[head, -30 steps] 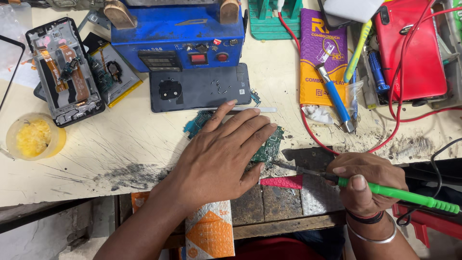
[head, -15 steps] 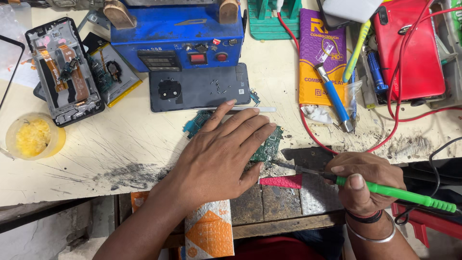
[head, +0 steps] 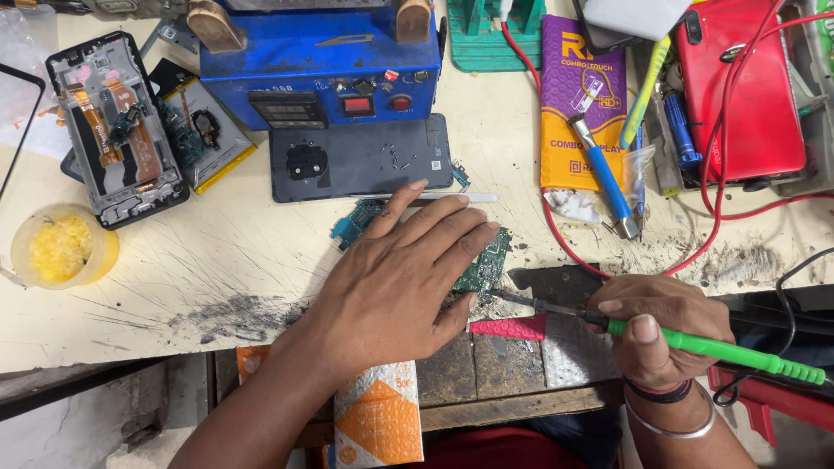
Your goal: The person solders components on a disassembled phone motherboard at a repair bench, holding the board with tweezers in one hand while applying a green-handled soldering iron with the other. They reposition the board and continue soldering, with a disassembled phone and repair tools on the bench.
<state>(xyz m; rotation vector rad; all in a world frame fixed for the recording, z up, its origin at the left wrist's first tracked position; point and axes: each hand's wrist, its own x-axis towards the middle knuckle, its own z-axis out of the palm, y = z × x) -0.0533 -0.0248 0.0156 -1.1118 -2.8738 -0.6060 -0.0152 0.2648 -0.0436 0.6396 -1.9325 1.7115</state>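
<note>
The left hand lies flat, fingers spread and open, pressing a green circuit board onto the bench; only the board's right edge and a teal corner at the far left show past the hand. Held down like this, the board cannot slide under the tool. The right hand is closed around a green-handled soldering iron, gripped like a pen, thumb on top. The dark tip points left and meets the board's near right edge, just beside the left hand's little finger. A pink-handled tool lies just near of the tip, on a darker scorched patch at the bench's near edge.

Farther off, a dark phone back cover rests against a blue box-shaped machine with a red switch. At far left sits an opened phone frame with its ribbon cables exposed, and near of it a small yellow tub. To the right lie a purple packet, a blue-handled tool and a red phone crossed by red wires, all within reach but clear of the working spot.
</note>
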